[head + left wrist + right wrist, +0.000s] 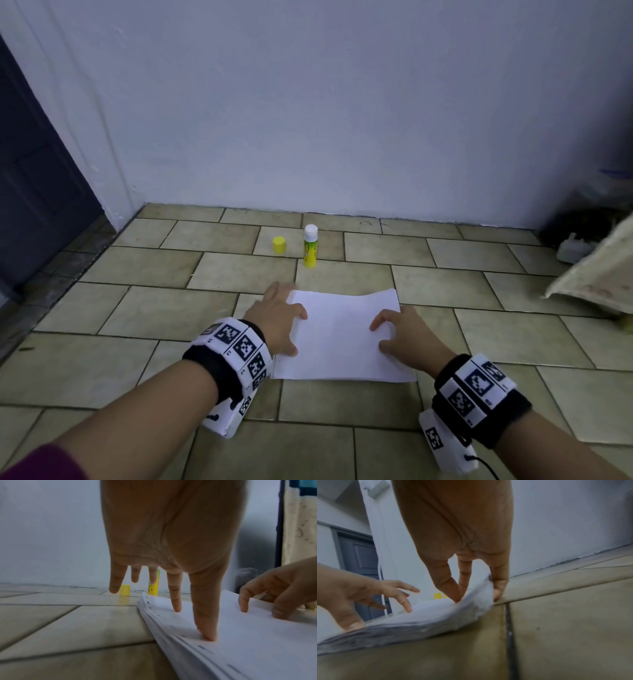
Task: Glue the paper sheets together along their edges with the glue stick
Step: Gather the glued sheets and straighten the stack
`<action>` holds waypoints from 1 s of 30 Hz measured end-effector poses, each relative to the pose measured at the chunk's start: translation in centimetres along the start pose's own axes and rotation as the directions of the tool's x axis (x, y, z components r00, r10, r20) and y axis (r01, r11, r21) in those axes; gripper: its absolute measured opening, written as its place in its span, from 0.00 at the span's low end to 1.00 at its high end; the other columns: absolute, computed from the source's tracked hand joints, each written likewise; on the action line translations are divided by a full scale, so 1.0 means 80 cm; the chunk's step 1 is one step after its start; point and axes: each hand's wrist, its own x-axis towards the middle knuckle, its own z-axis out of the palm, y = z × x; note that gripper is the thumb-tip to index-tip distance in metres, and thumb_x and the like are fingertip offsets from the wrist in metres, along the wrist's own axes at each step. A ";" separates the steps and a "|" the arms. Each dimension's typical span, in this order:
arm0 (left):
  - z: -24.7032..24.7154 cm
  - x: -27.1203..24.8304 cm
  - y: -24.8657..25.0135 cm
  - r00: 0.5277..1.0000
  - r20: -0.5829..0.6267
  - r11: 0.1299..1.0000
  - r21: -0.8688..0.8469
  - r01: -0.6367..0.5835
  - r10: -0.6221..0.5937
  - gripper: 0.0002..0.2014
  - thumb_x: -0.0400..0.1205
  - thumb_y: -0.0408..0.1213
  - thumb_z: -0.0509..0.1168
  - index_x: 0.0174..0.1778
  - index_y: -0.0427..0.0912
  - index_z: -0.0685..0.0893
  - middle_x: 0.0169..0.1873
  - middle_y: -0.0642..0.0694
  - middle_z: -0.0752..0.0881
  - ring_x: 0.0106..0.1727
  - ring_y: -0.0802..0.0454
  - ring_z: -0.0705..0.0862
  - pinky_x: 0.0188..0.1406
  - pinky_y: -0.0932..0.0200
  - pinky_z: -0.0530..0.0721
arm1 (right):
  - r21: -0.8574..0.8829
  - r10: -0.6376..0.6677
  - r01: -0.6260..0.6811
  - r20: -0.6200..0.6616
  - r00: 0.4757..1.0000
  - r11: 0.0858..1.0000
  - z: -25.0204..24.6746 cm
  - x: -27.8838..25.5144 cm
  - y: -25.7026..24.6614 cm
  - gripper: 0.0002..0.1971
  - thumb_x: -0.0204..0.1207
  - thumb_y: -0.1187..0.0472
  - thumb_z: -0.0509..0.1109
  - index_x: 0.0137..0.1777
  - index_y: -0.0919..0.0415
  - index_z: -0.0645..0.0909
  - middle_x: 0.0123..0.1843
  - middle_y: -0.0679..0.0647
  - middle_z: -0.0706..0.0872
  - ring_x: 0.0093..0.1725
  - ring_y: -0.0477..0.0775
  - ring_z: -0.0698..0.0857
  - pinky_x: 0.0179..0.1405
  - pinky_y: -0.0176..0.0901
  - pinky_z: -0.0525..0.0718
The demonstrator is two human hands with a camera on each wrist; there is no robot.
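- Beige tiled floor (144, 308) meets a pale wall at the far side; dark door far left.
- Left hand (279, 320), fingers spread wide, presses the left edge of the paper sheets (342, 339).
- Yellow cap (279, 245) and uncapped glue stick (310, 246) stand far behind the sheets, w/ a small gap between.
- Right hand (406, 334) pinches the right edge, lifted a bit.
- Risk: stack can fan out, so edges misalign; open glue may dry.

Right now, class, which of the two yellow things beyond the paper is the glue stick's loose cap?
The short all-yellow cap, standing left of the taller glue stick, which has a white top and a label.
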 end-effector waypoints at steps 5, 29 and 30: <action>0.005 0.004 0.000 0.997 0.073 0.999 0.035 0.001 -0.003 0.39 0.80 0.47 0.69 0.82 0.39 0.56 0.82 0.45 0.58 0.81 0.48 0.60 0.78 0.51 0.64 | -0.325 0.005 -0.017 -0.039 0.999 0.946 0.004 -0.003 -0.010 0.29 0.75 0.52 0.69 0.75 0.48 0.66 0.84 0.57 0.44 0.81 0.61 0.55 0.69 0.52 0.73; -0.012 0.020 0.003 0.998 0.067 0.989 0.146 -0.016 0.007 0.40 0.72 0.50 0.77 0.75 0.40 0.67 0.72 0.44 0.71 0.73 0.46 0.71 0.72 0.51 0.73 | -0.383 0.007 0.096 0.257 0.966 0.919 0.029 0.025 -0.075 0.62 0.66 0.32 0.73 0.84 0.61 0.35 0.85 0.60 0.33 0.84 0.59 0.37 0.80 0.67 0.48; -0.012 0.021 0.000 0.998 0.067 0.992 0.124 -0.024 0.016 0.40 0.72 0.50 0.77 0.75 0.40 0.67 0.72 0.44 0.71 0.72 0.46 0.71 0.72 0.51 0.72 | -0.380 0.016 0.092 0.271 0.962 0.920 0.033 0.026 -0.072 0.63 0.66 0.33 0.73 0.84 0.61 0.33 0.84 0.60 0.31 0.84 0.59 0.36 0.80 0.68 0.48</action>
